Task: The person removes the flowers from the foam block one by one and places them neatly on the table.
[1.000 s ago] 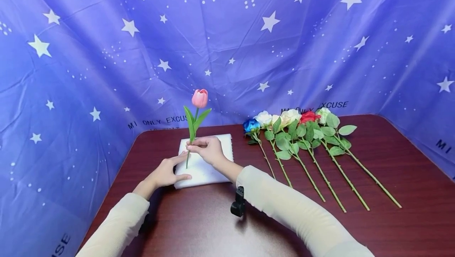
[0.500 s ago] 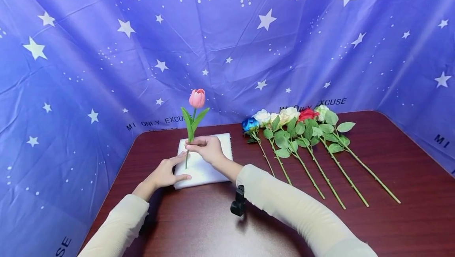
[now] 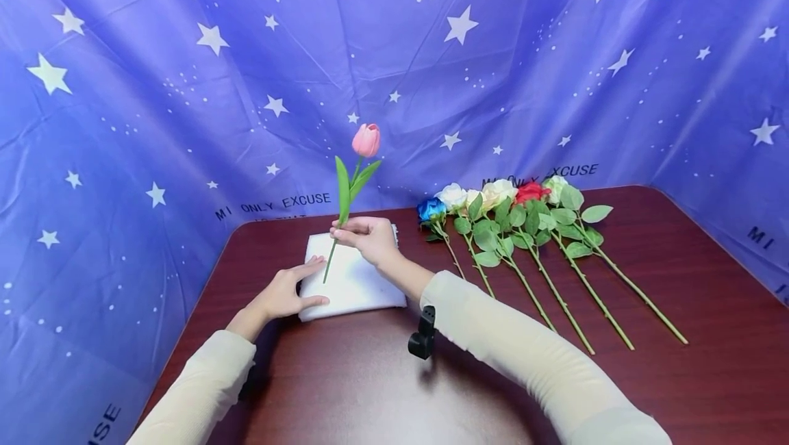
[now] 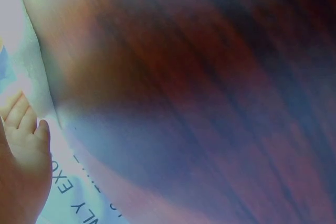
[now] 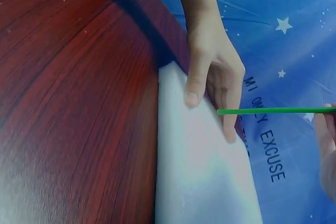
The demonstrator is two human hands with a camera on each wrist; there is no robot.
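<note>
My right hand [image 3: 370,236] pinches the green stem of a pink tulip [image 3: 366,140] just below its leaves. The flower leans to the right, head up. Its stem's lower end overlaps the top of a white foam block [image 3: 364,287] between my left thumb and forefinger. In the right wrist view the green stem [image 5: 273,110] runs sideways to that spot. My left hand [image 3: 280,294] rests on the block's left end with thumb and fingers spread and fairly straight. The left wrist view shows mostly blurred table, with part of a hand [image 4: 26,156] at its left edge.
To the right, a blue rose [image 3: 431,210], a red rose [image 3: 531,192] and several pale roses lie in a row on the dark red table [image 3: 370,376], stems toward me. A starry blue curtain [image 3: 394,55] hangs behind. A black wrist camera [image 3: 422,334] hangs under my right sleeve.
My right hand has moved up and slightly right with the tulip, which now leans more to the right. The left hand has stayed on the foam block. The head view has shifted slightly.
</note>
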